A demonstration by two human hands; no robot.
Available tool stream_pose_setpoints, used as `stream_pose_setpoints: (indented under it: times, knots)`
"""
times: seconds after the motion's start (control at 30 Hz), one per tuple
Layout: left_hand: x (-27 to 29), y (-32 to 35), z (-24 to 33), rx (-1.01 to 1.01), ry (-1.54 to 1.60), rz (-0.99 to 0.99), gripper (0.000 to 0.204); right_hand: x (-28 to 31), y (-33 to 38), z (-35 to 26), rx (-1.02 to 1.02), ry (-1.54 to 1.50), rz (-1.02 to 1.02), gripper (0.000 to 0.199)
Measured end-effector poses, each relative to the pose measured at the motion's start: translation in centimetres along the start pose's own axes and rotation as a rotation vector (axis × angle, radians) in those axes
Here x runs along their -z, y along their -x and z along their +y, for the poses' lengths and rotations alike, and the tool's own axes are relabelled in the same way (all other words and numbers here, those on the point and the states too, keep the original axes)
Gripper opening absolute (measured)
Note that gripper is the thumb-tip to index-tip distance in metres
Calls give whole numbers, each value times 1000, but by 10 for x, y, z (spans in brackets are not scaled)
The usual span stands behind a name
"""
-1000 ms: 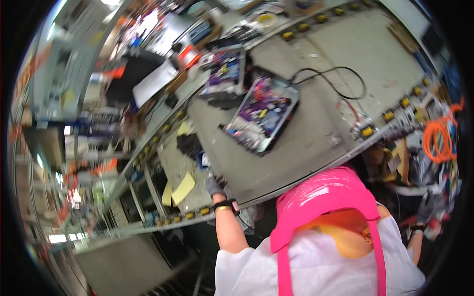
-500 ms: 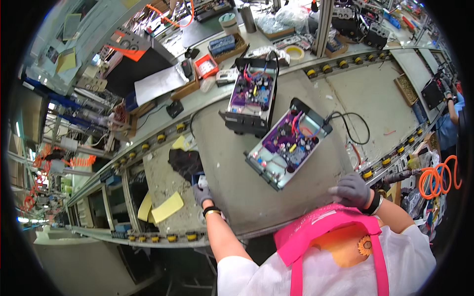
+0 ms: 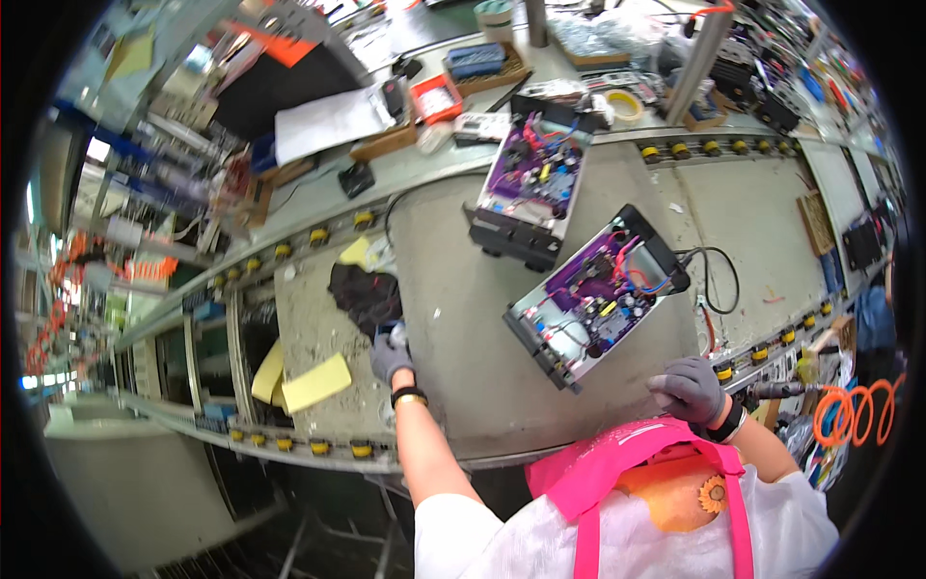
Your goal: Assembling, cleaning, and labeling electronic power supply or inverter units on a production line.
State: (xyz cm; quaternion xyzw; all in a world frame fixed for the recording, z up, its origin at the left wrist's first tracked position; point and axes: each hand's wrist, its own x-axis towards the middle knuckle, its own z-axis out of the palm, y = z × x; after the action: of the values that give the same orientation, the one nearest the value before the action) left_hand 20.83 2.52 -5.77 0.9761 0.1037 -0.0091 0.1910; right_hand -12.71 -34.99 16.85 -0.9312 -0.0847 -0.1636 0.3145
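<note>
At the left edge of a grey board (image 3: pixel 453 386), my left hand (image 3: pixel 391 359), in a grey glove, has its fingers bent round a small white and blue thing (image 3: pixel 396 334), mostly hidden. A crumpled black cloth (image 3: pixel 363 297) lies just beyond those fingers. My right hand (image 3: pixel 691 388), gloved too, hovers by the board's near right side with fingers curled and nothing visible in them. On the board are two opened electronic units with purple circuit boards: the nearer unit (image 3: pixel 600 297) sits askew, its black cable (image 3: pixel 735 289) looping right; the farther unit (image 3: pixel 532 183) stands behind it.
Yellow paper strips (image 3: pixel 316 383) lie left of my left arm. Rollers (image 3: pixel 318 447) line both conveyor edges. A red-orange box (image 3: pixel 436 98) and a tape roll (image 3: pixel 625 106) are on the far bench. An orange coiled hose (image 3: pixel 854 415) hangs right. Another person's blue clothing (image 3: pixel 876 318) shows far right.
The view has turned and shifted a little, so the units appear farther right and lower. My left hand stays beside the black cloth, and my right hand keeps its curled shape.
</note>
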Motion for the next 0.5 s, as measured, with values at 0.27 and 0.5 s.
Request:
stream_pose_setpoints:
  times: [0.27, 0.5]
  knots:
    - [-6, 3, -10, -168, 47, 150, 27, -4, 9, -6, -14, 10, 10, 24]
    - [5, -1, -6, 120, 6, -105, 21, 0, 4, -11, -32, 18, -28, 24]
